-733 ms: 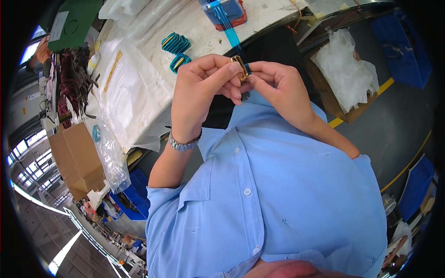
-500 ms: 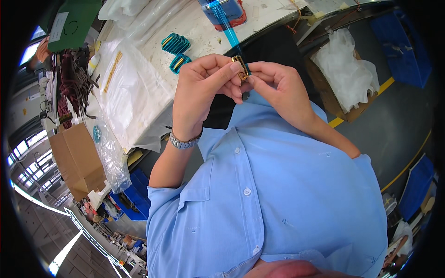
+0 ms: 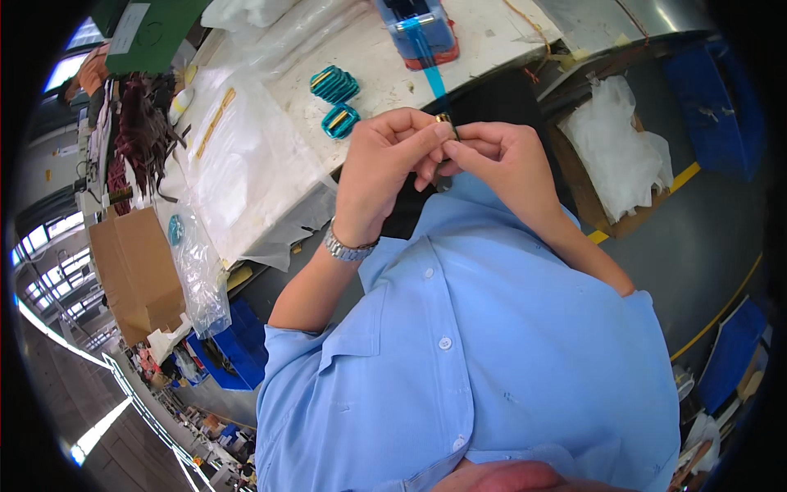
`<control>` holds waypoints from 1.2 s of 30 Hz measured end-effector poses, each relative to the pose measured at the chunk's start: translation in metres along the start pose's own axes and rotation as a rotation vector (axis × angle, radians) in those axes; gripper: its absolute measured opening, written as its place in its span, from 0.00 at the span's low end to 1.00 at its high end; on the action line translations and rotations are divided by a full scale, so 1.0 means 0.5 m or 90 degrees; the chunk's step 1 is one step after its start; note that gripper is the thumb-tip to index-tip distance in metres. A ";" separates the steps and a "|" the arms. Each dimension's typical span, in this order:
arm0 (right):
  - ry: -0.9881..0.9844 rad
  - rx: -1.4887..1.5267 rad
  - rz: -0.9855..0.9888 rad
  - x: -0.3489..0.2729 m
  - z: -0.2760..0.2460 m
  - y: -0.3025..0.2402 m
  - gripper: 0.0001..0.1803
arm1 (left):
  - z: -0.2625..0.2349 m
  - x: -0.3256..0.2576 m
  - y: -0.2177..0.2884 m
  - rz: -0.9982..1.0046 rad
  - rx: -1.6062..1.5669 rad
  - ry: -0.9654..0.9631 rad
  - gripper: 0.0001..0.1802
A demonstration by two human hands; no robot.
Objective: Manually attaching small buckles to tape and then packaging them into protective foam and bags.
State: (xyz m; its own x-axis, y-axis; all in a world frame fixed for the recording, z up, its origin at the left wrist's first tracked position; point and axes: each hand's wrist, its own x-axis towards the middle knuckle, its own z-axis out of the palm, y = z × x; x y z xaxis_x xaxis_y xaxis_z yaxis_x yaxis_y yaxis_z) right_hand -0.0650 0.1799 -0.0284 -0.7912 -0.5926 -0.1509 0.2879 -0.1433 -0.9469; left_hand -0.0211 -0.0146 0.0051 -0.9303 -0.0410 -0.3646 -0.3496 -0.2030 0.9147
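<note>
Close together in front of my chest, both hands are closed in a pinch. My left hand (image 3: 379, 168), with a metal watch at the wrist, grips a small gold metal buckle (image 3: 443, 120), mostly hidden by the fingers. A translucent blue tape strip (image 3: 431, 72) runs down from a blue tape dispenser (image 3: 422, 39) to the buckle. My right hand (image 3: 510, 164) pinches at the buckle's right side, where the tape ends; its fingertips cover the exact contact. Left of the dispenser lie a stack of blue-wrapped buckles (image 3: 334, 84) and another wrapped piece (image 3: 339, 121).
Clear plastic sheeting (image 3: 246, 152) covers part of the white table (image 3: 484, 61). At left are dark strips (image 3: 135, 135), a cardboard box (image 3: 138, 266) and a plastic bag (image 3: 203, 283). A box lined with white plastic (image 3: 619, 152) and a blue bin (image 3: 713, 107) stand right.
The gold buckle has turned and is now more hidden between my fingers. Both hands appear slightly lower and further right, as the whole view has shifted. The tape still reaches them.
</note>
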 end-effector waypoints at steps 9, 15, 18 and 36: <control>0.030 0.005 0.025 -0.018 -0.015 0.003 0.14 | 0.002 -0.001 -0.038 0.060 0.045 0.067 0.12; 0.006 0.073 0.068 -0.014 -0.016 -0.016 0.17 | 0.023 0.020 -0.061 -0.005 -0.026 0.057 0.09; 0.012 0.087 0.086 -0.010 -0.019 -0.017 0.17 | 0.024 0.026 -0.070 0.010 -0.044 0.064 0.10; -0.050 0.122 0.099 0.012 -0.043 -0.013 0.12 | 0.005 0.062 -0.055 -0.196 -0.229 0.008 0.10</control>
State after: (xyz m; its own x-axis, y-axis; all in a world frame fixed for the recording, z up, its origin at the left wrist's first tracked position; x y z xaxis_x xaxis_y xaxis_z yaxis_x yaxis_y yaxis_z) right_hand -0.0831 0.1946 -0.0293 -0.6869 -0.6783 -0.2611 0.5062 -0.1887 -0.8415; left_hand -0.0405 -0.0076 -0.0310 -0.7870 0.0624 -0.6138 -0.5459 -0.5339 0.6457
